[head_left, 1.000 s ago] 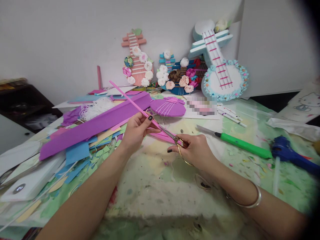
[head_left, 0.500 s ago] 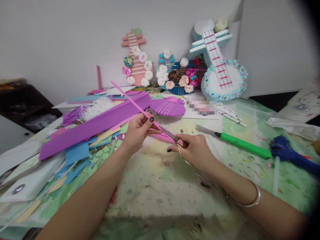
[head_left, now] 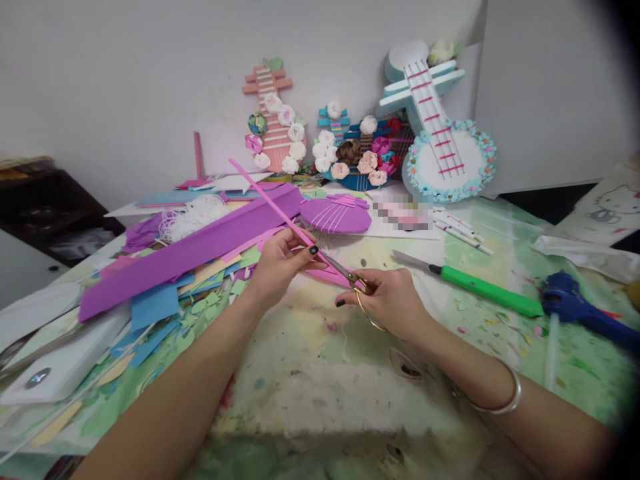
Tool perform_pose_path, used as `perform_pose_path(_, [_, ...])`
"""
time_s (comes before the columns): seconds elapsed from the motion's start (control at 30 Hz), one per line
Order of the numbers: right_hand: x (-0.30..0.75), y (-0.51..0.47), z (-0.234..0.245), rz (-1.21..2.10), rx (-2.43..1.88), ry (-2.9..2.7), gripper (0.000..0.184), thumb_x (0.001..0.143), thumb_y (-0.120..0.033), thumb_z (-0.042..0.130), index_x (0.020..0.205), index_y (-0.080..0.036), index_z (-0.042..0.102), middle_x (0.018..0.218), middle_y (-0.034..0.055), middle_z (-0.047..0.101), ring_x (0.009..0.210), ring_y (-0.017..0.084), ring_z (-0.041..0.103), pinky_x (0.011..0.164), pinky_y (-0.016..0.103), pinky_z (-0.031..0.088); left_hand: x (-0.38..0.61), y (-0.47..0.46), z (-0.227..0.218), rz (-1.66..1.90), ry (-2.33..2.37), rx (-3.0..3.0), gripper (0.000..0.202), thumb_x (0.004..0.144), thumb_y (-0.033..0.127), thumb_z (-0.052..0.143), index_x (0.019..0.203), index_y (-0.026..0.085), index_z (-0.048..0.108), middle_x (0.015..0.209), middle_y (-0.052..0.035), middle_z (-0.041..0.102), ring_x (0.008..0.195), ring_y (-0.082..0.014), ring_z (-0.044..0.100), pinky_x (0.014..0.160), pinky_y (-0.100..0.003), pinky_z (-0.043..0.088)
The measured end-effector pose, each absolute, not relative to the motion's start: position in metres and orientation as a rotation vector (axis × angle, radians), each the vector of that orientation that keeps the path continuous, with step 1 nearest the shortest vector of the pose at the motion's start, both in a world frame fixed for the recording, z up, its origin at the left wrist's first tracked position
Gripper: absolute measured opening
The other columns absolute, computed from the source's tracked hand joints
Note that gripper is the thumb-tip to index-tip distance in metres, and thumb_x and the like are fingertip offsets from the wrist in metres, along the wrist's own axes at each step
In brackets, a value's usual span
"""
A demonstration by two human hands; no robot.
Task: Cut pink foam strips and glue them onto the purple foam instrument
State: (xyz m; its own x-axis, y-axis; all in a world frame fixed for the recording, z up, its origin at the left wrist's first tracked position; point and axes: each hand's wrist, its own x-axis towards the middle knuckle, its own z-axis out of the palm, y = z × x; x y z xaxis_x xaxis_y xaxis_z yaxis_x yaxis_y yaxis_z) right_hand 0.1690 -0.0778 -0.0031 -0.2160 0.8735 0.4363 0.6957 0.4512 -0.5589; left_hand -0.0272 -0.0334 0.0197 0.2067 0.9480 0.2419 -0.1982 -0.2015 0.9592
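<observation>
My left hand (head_left: 284, 265) pinches a long, narrow pink paper strip (head_left: 265, 195) between thumb and fingers. The strip slants up and away to the left, over a wide purple paper sheet (head_left: 190, 250). My right hand (head_left: 393, 300) is closed round the gold-coloured handles of a pair of scissors (head_left: 354, 279). Their blades point left toward the strip, just right of my left thumb. More pink paper lies along and below the blades; whether it is one piece with the strip I cannot tell. A small purple lute-shaped craft (head_left: 337, 215) with white strings lies behind my hands.
Finished paper lutes with flowers, such as a white and blue one (head_left: 447, 160), lean against the wall. To the right lie a green-handled knife (head_left: 490, 291), its blade pointing left, and a blue glue gun (head_left: 585, 310). Paper scraps (head_left: 200, 313) and white string (head_left: 193, 220) cover the left.
My left hand has slid slightly right along with the strip, closer to the scissors. The strip's far tip has shifted a little right. My right hand is nearly still.
</observation>
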Motion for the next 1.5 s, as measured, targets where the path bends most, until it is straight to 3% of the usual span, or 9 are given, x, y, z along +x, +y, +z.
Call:
perform_pose_path(0.27, [0.169, -0.079, -0.001, 0.346, -1.350, -1.997, 0.043, 0.074, -0.053, 0.065, 0.055, -0.017, 0.052, 0.045, -0.0067, 0.038, 0.047, 0.007, 0.025, 0.047, 0.023, 0.020, -0.027, -0.033, 0.018, 1.220, 0.793, 1.382, 0.032, 0.063, 0.023, 0.080, 0.088, 0.013, 0.061, 0.073, 0.0002, 0.063, 0.066, -0.0113, 0.065, 0.066, -0.025, 0.058])
perform_pose_path(0.47, [0.170, -0.080, 0.005, 0.469, -1.277, -2.168, 0.007, 0.078, -0.020, 0.054, 0.074, -0.017, 0.060, 0.052, -0.0060, 0.045, 0.048, 0.007, 0.037, 0.050, 0.021, 0.025, -0.030, -0.029, 0.016, 1.238, 0.818, 1.360, 0.033, 0.063, 0.022, 0.080, 0.088, 0.012, 0.061, 0.072, 0.0000, 0.064, 0.062, -0.0105, 0.065, 0.064, -0.023, 0.058])
perform_pose_path(0.57, [0.173, -0.080, 0.007, 0.501, -1.192, -2.260, 0.018, 0.079, -0.015, 0.049, 0.091, -0.016, 0.061, 0.054, -0.0060, 0.047, 0.047, 0.008, 0.038, 0.049, 0.020, 0.026, -0.030, -0.029, 0.018, 1.256, 0.800, 1.340, 0.031, 0.061, 0.021, 0.081, 0.084, 0.012, 0.060, 0.068, 0.0009, 0.064, 0.060, -0.0105, 0.065, 0.061, -0.022, 0.058])
perform_pose_path(0.77, [0.175, -0.078, 0.007, 0.321, -1.192, -2.343, 0.042, 0.086, -0.032, 0.052, 0.124, -0.015, 0.054, 0.055, -0.0037, 0.053, 0.048, 0.009, 0.042, 0.051, 0.021, 0.028, -0.030, -0.031, 0.020, 1.235, 0.765, 1.364, 0.030, 0.064, 0.021, 0.079, 0.086, 0.014, 0.059, 0.064, 0.0035, 0.061, 0.060, -0.0114, 0.066, 0.062, -0.023, 0.059])
perform_pose_path(0.83, [0.174, -0.078, 0.006, 0.302, -1.182, -2.328, 0.042, 0.086, -0.036, 0.055, 0.123, -0.015, 0.056, 0.055, -0.0036, 0.053, 0.047, 0.009, 0.042, 0.051, 0.020, 0.028, -0.030, -0.031, 0.020, 1.232, 0.768, 1.364, 0.031, 0.064, 0.021, 0.079, 0.087, 0.014, 0.059, 0.064, 0.0033, 0.061, 0.059, -0.0115, 0.066, 0.061, -0.024, 0.059])
perform_pose_path(1.03, [0.175, -0.078, 0.002, 0.304, -1.195, -2.235, 0.030, 0.082, -0.042, 0.060, 0.093, -0.015, 0.066, 0.053, -0.0037, 0.051, 0.048, 0.009, 0.039, 0.050, 0.021, 0.027, -0.029, -0.031, 0.020, 1.259, 0.751, 1.338, 0.034, 0.062, 0.020, 0.080, 0.088, 0.014, 0.058, 0.066, 0.0023, 0.064, 0.057, -0.0104, 0.064, 0.059, -0.023, 0.059])
perform_pose_path(1.23, [0.175, -0.081, 0.002, 0.306, -1.131, -2.160, 0.025, 0.083, -0.036, 0.056, 0.088, -0.014, 0.068, 0.050, -0.0048, 0.047, 0.045, 0.007, 0.035, 0.048, 0.020, 0.026, -0.029, -0.030, 0.018, 1.245, 0.728, 1.339, 0.032, 0.063, 0.019, 0.079, 0.087, 0.014, 0.059, 0.066, 0.0025, 0.063, 0.059, -0.0105, 0.065, 0.060, -0.022, 0.058])
perform_pose_path(1.5, [0.172, -0.085, 0.008, 0.393, -1.247, -2.100, 0.017, 0.073, -0.023, 0.054, 0.082, -0.017, 0.067, 0.049, -0.0055, 0.046, 0.045, 0.007, 0.035, 0.049, 0.020, 0.028, -0.030, -0.030, 0.020, 1.292, 0.752, 1.312, 0.036, 0.061, 0.022, 0.081, 0.088, 0.014, 0.058, 0.067, 0.0019, 0.065, 0.057, -0.0095, 0.064, 0.059, -0.021, 0.057])
